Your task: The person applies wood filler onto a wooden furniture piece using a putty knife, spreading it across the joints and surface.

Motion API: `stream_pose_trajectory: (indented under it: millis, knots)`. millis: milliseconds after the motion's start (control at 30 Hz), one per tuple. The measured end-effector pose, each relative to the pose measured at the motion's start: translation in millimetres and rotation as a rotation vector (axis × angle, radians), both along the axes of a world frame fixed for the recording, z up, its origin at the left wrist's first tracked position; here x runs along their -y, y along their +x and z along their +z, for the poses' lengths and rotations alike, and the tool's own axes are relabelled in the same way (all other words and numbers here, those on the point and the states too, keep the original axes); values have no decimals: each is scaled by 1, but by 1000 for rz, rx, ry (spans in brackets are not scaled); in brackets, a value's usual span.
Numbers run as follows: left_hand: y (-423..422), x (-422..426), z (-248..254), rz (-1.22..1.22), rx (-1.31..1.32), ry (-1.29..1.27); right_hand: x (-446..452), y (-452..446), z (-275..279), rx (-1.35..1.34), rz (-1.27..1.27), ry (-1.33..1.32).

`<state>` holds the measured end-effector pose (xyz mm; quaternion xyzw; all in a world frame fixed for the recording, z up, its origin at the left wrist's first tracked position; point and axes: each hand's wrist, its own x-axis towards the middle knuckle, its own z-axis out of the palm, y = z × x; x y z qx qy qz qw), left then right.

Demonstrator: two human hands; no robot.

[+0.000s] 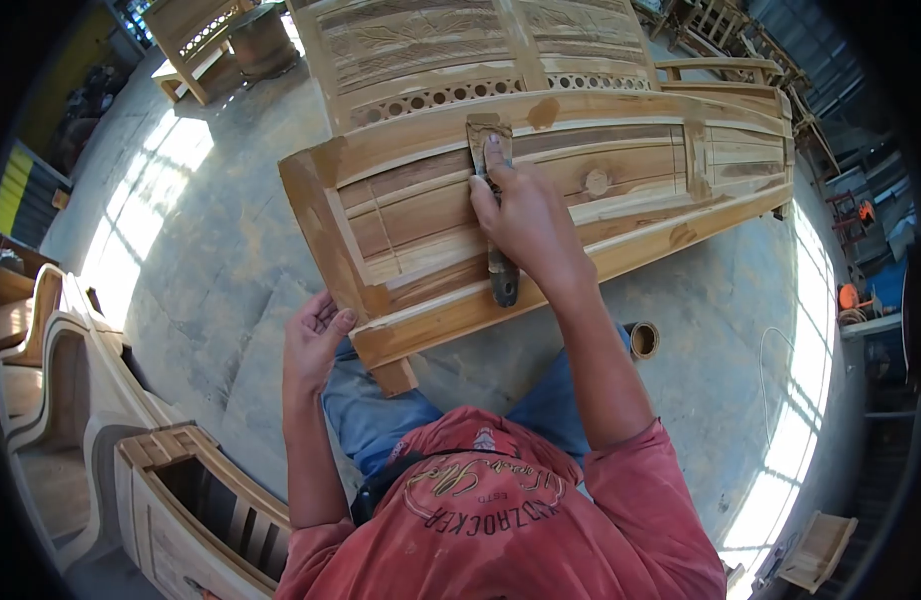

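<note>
A putty knife point(503, 262) is in my right hand point(532, 222); its blade lies on the upper rail of a wooden furniture panel point(420, 225), and my index finger presses along the blade. Brown filler patches mark the panel's rails and corners. My left hand point(315, 335) is beside the panel's lower left corner, fingers partly curled at its edge. Whether it grips the wood cannot be made out. Behind the panel stands a carved wooden backrest point(430, 50) with a row of round holes.
A round can point(643, 340) stands on the floor right of my knee. Curved wooden furniture parts point(90, 400) stand at the left. A wooden bench point(190, 45) and a drum point(263, 42) are at the back left. Orange tools point(852, 297) lie at the right.
</note>
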<state>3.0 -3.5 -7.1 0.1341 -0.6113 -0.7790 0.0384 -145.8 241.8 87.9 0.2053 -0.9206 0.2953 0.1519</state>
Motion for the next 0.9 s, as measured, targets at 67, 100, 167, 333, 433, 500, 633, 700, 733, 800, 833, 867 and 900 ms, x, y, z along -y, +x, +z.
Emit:
stream_pose_trajectory:
  millis: [67,100,167,333,433,500,633,700,733,800,833,867,900]
  knots:
    - [2,2,2,8,-8,-1,3,1,6,18,0,30]
    - [3,5,2,13,-12,-5,3,1,16,67,-6,-31]
    - [1,5,-1,9,-23,-2,-4,-2,40,162,-31,-144]
    - [0,-1,1,0,-37,-49,-2,-1,50,348,13,-64]
    - [1,-1,6,-5,-46,-73,-33,8,47,334,194,-15]
    - [0,-2,7,2,-44,-70,-73,-3,32,196,181,-54]
    - [8,-3,4,16,-24,-74,-122,-42,9,-58,-52,-28]
    - [0,-3,6,11,-33,-95,-129,-56,10,-57,-161,42]
    - [-1,-3,6,9,-33,-96,-128,-59,12,-57,-163,41]
    - [0,-2,6,2,-29,-95,-116,-62,17,-47,-165,29]
    - [1,-1,5,-2,-25,-95,-110,-63,19,-40,-167,22]
    - [0,0,5,-7,-20,-95,-107,-64,19,-34,-169,17]
    - [-1,0,4,-8,-15,-96,-106,-67,18,-28,-170,15]
